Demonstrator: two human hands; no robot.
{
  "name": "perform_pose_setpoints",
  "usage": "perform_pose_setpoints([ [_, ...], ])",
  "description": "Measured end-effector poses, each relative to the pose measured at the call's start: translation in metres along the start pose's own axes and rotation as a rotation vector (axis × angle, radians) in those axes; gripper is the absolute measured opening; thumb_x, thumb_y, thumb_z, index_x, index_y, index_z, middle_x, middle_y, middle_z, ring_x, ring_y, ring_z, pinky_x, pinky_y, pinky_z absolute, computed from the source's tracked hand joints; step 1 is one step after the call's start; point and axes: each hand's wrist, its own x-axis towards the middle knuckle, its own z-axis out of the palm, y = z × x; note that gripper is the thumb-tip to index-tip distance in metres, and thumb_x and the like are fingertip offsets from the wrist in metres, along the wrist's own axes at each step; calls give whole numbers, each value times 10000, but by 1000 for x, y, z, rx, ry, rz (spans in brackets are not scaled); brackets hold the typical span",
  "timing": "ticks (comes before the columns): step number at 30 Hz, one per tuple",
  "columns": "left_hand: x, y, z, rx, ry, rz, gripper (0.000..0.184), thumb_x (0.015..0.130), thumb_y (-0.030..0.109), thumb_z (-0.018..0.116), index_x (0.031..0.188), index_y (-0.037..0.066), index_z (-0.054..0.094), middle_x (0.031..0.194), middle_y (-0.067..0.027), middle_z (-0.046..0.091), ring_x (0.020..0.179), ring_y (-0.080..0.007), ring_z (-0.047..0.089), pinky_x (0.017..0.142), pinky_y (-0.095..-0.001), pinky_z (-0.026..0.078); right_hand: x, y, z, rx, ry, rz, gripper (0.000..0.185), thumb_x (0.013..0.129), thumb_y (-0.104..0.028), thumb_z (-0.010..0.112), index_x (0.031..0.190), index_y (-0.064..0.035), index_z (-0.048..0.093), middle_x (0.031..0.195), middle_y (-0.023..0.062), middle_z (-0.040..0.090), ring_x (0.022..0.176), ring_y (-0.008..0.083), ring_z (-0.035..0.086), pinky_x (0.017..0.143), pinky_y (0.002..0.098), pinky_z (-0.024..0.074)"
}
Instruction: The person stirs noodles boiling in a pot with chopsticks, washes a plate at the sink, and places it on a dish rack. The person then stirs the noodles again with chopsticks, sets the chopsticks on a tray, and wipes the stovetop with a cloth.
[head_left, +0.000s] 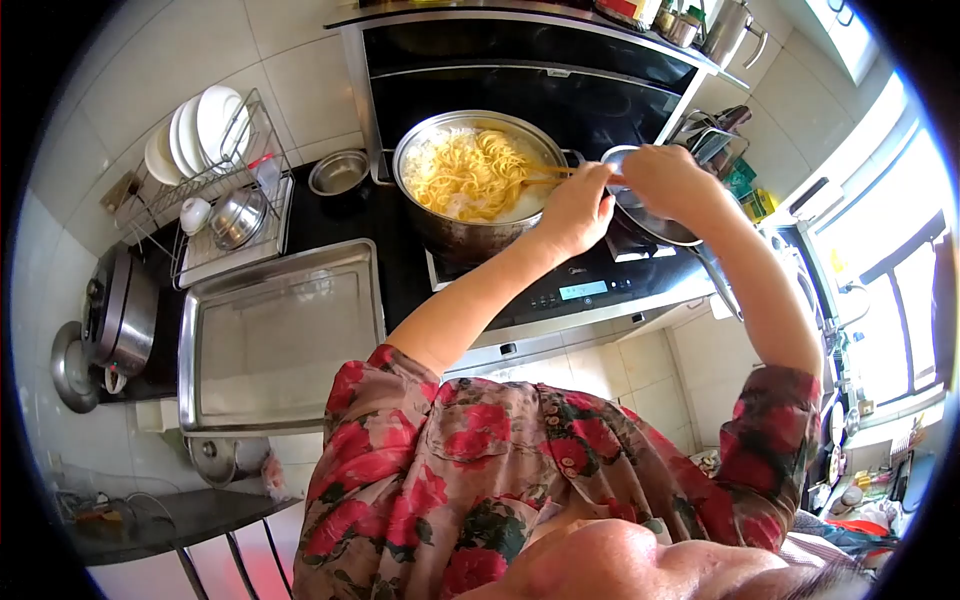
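- I find the noodles heaped in the steel pot, to the left of the fingers and apart from them.
- I note the left hand with its fingers clamped on the wooden sticks, whose far ends reach the noodles.
- I observe the right hand close beside the left, near the sticks' upper ends; its fingers are partly hidden and I cannot tell their grip.
- I record a pan beneath the right hand.

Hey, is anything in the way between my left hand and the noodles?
Nothing visible blocks it from above: between your left hand and the noodles there's just the edge of the pot, with chopsticks reaching across.
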Motion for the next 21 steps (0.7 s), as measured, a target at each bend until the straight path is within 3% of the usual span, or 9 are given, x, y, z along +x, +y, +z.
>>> perform_pose_setpoints([
  [1, 3, 4, -8, 72, -27, -15, 362, 807, 49, 618, 1131, 28, 459, 1087, -171, 534, 957, -376, 566, 792, -435, 495, 12, -4, 9, -160, 166, -96, 180, 853, -205, 586, 838, -79, 713, 882, 120, 707, 846, 287, 691, 708, 348, 553],
  [4, -3, -7, -7, 131, 36, -46, 363, 806, 59, 621, 1125, 15, 453, 1122, -197, 507, 996, -389, 548, 819, -439, 487, 63, -25, 19, -185, 129, 22, 148, 804, -161, 620, 874, -95, 731, 874, 73, 719, 842, 252, 703, 695, 341, 564],
  [6, -9, -13, -11, 217, -52, -285, 390, 813, 15, 611, 1173, 19, 461, 1096, -208, 542, 932, -384, 565, 756, -409, 503, 83, -38, 19, -197, 139, -7, 147, 782, -141, 626, 867, -84, 731, 870, 89, 716, 831, 258, 704, 653, 360, 568],
  [9, -26, -4, -37, 153, 108, -169, 439, 819, 13, 611, 1223, 13, 440, 1157, -225, 497, 899, -375, 572, 731, -393, 507, 88, -29, 31, -126, 180, -59, 138, 778, -140, 624, 848, -84, 729, 862, 108, 711, 819, 271, 703, 655, 372, 569],
  [11, -32, 13, -58, 41, 22, -197, 536, 834, 12, 609, 1323, 15, 389, 1213, -220, 466, 834, -305, 589, 747, -360, 505, 81, -24, 29, -74, 95, -63, 271, 886, -295, 557, 857, -78, 719, 843, 143, 696, 831, 312, 691, 679, 398, 565],
  [13, -41, 21, -71, 47, 37, -167, 534, 842, 19, 613, 1326, 2, 388, 1245, -218, 461, 804, -286, 597, 757, -351, 507, 75, -20, 30, 64, 103, -4, 373, 922, -374, 517, 869, -60, 710, 847, 168, 686, 838, 353, 675, 713, 429, 551],
  [17, -61, 14, -77, 101, 54, -177, 537, 847, 36, 622, 1327, -18, 387, 1289, -228, 445, 804, -283, 608, 774, -354, 507, 81, -7, 66, 259, 121, -44, 431, 922, -425, 519, 856, -36, 694, 849, 181, 674, 810, 382, 654, 716, 469, 528],
  [19, -61, 14, -80, 133, -28, -286, 546, 856, 78, 596, 1329, -51, 355, 1308, -269, 417, 1164, -416, 484, 953, -404, 450, 74, -11, 60, 284, 107, -72, 438, 924, -421, 519, 836, -25, 686, 822, 193, 665, 798, 389, 646, 711, 467, 526],
  [21, -55, 15, -77, 148, -36, -280, 551, 855, 84, 599, 1332, -51, 359, 1332, -271, 402, 1155, -418, 494, 945, -404, 457, 60, -11, 51, 294, 111, -97, 435, 926, -414, 521, 826, -23, 686, 806, 196, 661, 795, 391, 644, 708, 466, 522],
])
